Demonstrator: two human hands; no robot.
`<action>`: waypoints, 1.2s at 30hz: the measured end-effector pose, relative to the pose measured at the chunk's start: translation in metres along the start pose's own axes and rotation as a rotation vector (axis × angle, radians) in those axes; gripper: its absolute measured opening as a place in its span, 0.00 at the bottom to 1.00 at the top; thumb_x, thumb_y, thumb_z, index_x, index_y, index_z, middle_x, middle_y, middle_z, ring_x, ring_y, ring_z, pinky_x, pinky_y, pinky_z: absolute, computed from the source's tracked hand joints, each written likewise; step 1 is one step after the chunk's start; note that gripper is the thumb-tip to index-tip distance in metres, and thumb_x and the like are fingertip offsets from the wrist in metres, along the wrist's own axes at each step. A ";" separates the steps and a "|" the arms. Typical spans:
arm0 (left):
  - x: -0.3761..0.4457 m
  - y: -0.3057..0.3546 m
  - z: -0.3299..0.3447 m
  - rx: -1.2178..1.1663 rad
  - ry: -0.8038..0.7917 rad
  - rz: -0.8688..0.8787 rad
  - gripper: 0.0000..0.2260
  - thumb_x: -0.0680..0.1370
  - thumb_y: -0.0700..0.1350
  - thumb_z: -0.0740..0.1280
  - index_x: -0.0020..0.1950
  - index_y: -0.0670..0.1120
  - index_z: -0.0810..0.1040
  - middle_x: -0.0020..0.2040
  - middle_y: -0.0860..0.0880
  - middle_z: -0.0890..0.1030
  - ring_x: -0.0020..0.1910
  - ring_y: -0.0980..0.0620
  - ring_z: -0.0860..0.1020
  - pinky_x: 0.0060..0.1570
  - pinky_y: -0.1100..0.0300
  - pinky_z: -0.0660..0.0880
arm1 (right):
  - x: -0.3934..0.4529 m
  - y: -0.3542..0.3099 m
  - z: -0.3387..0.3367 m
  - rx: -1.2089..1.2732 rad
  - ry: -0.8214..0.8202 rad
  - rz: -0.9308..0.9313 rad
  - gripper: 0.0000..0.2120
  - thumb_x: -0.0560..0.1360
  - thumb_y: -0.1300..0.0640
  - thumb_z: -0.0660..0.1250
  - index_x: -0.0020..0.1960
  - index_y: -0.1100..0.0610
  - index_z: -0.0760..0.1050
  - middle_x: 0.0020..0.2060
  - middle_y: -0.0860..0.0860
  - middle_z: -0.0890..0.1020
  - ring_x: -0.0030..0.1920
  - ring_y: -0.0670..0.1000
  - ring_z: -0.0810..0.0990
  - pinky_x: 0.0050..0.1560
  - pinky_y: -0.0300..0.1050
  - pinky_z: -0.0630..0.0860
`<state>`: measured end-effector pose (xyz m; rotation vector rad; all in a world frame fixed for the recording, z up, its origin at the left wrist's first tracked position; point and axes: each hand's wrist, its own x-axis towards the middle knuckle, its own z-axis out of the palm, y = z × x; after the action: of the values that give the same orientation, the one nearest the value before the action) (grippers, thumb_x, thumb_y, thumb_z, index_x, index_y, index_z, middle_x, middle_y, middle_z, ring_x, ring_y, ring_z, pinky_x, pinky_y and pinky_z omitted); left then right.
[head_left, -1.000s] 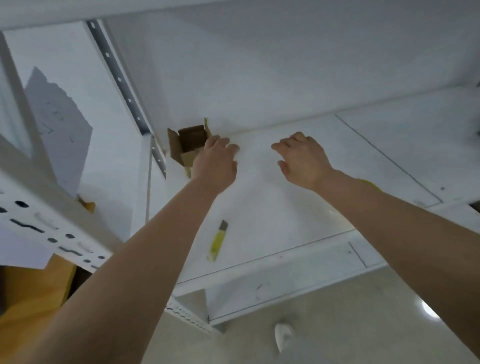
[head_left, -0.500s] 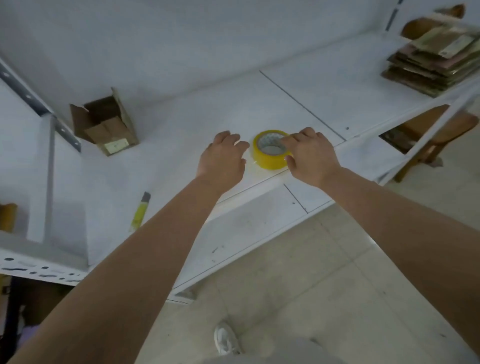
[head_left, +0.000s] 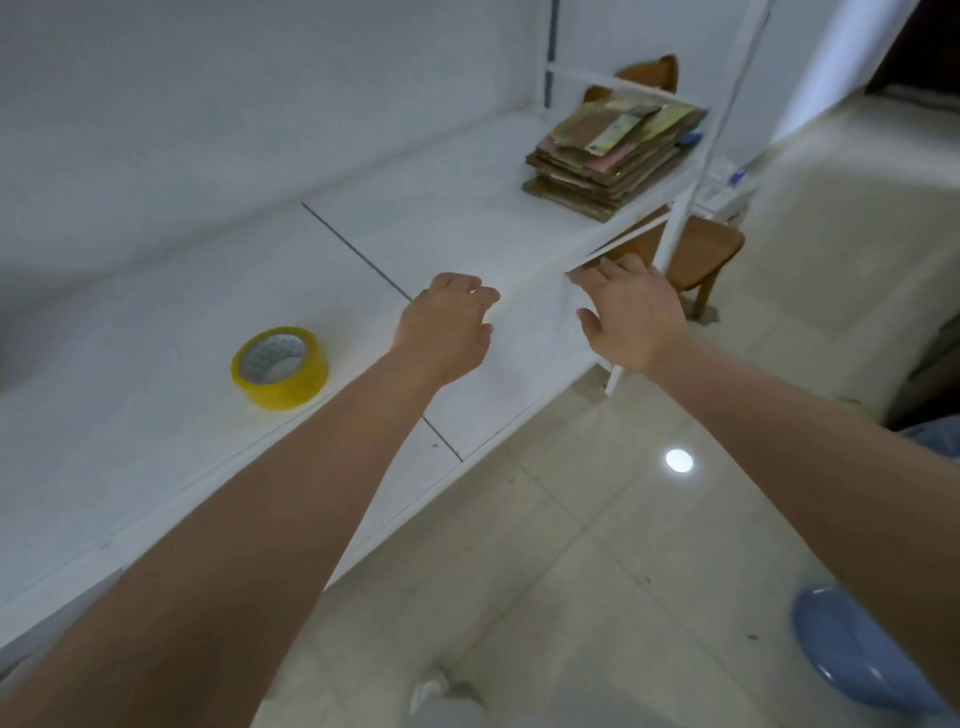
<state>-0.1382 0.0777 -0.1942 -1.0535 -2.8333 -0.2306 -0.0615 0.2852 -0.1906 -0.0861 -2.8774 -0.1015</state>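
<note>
Both arms stretch over the shelf (head_left: 457, 218); left hand (head_left: 447, 330) fingers loosely curled, right hand (head_left: 631, 317) fingers spread, both empty.

light: soft, even, bright | glare: round lamp spot on floor (head_left: 571, 571) | focus: slightly blurred throughout | edges: wide-angle bending

Bare forearms (head_left: 291, 519), and one white shoe (head_left: 430, 695).

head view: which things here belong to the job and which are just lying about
In the job: left hand and right hand, reaching toward the stack of flattened cardboard; yellow tape roll.
Lying about: wooden chair, blue stool.
</note>
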 end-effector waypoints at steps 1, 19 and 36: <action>0.014 0.008 0.000 0.007 0.002 0.017 0.20 0.81 0.46 0.61 0.73 0.48 0.68 0.73 0.47 0.67 0.74 0.47 0.60 0.65 0.51 0.67 | 0.003 0.014 0.002 -0.004 0.008 0.016 0.20 0.78 0.52 0.64 0.68 0.56 0.71 0.58 0.56 0.79 0.61 0.59 0.72 0.59 0.54 0.71; 0.260 0.066 0.009 0.060 0.050 0.049 0.18 0.80 0.46 0.61 0.70 0.47 0.70 0.70 0.46 0.70 0.70 0.45 0.63 0.62 0.51 0.69 | 0.159 0.218 0.035 -0.057 0.010 0.164 0.18 0.78 0.51 0.62 0.67 0.56 0.71 0.59 0.56 0.79 0.62 0.59 0.72 0.59 0.54 0.70; 0.400 0.068 0.066 -0.046 0.083 -0.299 0.18 0.82 0.51 0.59 0.69 0.45 0.70 0.61 0.43 0.75 0.62 0.42 0.71 0.52 0.48 0.74 | 0.324 0.308 0.087 0.019 0.016 0.073 0.20 0.82 0.49 0.56 0.70 0.57 0.68 0.61 0.60 0.78 0.63 0.62 0.70 0.57 0.56 0.72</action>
<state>-0.3979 0.3956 -0.1896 -0.6056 -2.9108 -0.3570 -0.3747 0.6151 -0.1709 -0.1852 -2.8547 -0.0600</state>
